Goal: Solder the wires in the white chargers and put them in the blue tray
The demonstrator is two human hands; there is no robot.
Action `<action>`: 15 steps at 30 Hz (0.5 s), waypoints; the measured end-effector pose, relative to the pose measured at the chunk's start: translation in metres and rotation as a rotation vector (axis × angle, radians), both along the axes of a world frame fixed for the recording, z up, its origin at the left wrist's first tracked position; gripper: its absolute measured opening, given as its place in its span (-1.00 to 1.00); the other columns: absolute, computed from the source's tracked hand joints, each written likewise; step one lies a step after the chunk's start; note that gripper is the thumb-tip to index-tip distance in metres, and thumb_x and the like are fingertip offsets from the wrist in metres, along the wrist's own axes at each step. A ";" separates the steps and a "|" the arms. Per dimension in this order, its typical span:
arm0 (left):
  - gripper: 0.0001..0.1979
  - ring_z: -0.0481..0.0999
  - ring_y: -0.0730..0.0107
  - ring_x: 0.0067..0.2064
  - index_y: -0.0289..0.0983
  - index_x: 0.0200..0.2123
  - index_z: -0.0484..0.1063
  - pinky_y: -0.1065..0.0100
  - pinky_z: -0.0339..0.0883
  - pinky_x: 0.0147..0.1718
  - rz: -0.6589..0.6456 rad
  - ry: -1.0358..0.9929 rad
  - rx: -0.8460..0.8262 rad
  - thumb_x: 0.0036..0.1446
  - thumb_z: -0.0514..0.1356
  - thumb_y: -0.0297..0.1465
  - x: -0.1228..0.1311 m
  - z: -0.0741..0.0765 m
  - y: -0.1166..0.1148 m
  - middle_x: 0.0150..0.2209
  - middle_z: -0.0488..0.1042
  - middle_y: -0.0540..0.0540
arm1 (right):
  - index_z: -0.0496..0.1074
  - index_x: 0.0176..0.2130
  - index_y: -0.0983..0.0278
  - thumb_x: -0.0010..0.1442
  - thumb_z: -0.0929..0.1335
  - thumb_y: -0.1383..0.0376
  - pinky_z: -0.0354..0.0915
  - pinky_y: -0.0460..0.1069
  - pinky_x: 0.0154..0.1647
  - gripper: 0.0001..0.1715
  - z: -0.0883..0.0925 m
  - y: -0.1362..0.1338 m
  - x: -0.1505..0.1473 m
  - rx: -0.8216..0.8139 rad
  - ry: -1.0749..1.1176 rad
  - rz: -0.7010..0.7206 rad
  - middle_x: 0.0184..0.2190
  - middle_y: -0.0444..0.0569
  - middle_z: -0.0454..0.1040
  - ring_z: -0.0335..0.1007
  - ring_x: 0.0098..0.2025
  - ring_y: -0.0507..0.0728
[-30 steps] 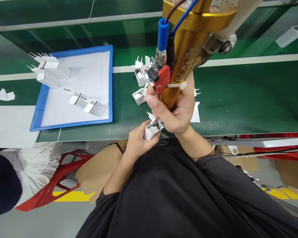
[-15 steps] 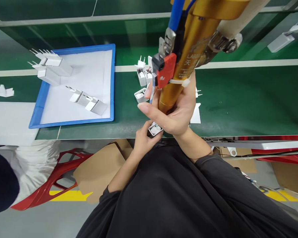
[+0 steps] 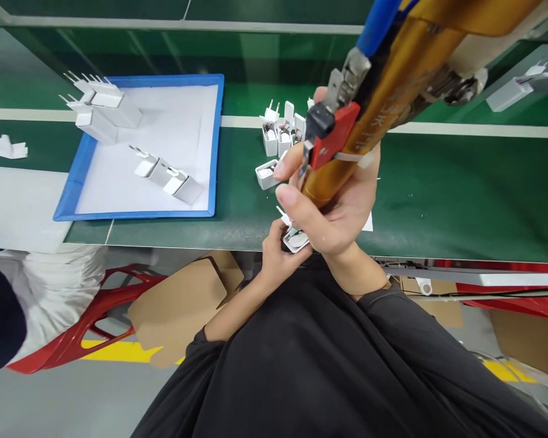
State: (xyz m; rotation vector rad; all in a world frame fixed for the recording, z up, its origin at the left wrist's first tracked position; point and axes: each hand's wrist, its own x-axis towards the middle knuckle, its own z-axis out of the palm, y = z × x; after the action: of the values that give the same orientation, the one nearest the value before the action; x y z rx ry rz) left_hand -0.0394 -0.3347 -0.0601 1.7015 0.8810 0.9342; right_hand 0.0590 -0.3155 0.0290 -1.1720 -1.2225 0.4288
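At the near edge of the green worktop (image 3: 438, 201), the left hand (image 3: 277, 260) grips an open white case (image 3: 296, 241); the right hand (image 3: 347, 210) clasps a gold tool (image 3: 383, 100). Work inside the case seems in hand, its contact unclear; next move needs steady holding.

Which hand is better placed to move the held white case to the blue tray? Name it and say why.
Probably the left hand: it grips the white case and sits nearer the blue tray. The right hand is wrapped around the gold tool.
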 end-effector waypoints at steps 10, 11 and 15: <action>-0.56 0.56 0.34 -0.31 -0.20 -0.05 0.36 0.37 0.43 -0.34 -0.001 0.118 -0.009 -0.01 0.34 -0.27 0.002 0.000 0.002 -0.30 0.55 -0.03 | 0.21 -0.13 0.05 0.11 0.41 0.13 0.43 -0.08 -0.46 -0.63 0.012 0.009 -0.001 0.557 0.184 0.151 -0.33 -0.20 0.34 0.38 -0.44 -0.01; -0.57 0.55 0.37 -0.34 -0.22 -0.05 0.37 0.39 0.42 -0.35 0.000 0.126 -0.014 -0.01 0.33 -0.27 0.001 0.001 0.004 -0.31 0.55 -0.03 | 0.21 -0.11 0.05 0.13 0.40 0.12 0.38 -0.10 -0.54 -0.63 0.011 0.008 0.001 0.540 0.189 0.179 -0.32 -0.21 0.35 0.33 -0.52 -0.04; -0.61 0.49 0.46 -0.40 -0.25 -0.10 0.42 0.47 0.36 -0.40 0.051 0.172 -0.081 -0.01 0.31 -0.24 -0.017 0.004 0.016 -0.36 0.53 0.02 | 0.14 0.01 0.08 0.28 0.29 0.05 0.23 -0.15 -0.65 -0.63 0.006 -0.002 0.012 0.286 0.174 0.145 -0.27 -0.22 0.41 0.15 -0.64 -0.11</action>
State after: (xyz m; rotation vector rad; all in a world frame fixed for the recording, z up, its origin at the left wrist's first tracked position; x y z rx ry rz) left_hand -0.0561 -0.3185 -0.0561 1.7150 1.0662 0.7829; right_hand 0.0714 -0.3178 0.0348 -0.7897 -1.1767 0.4376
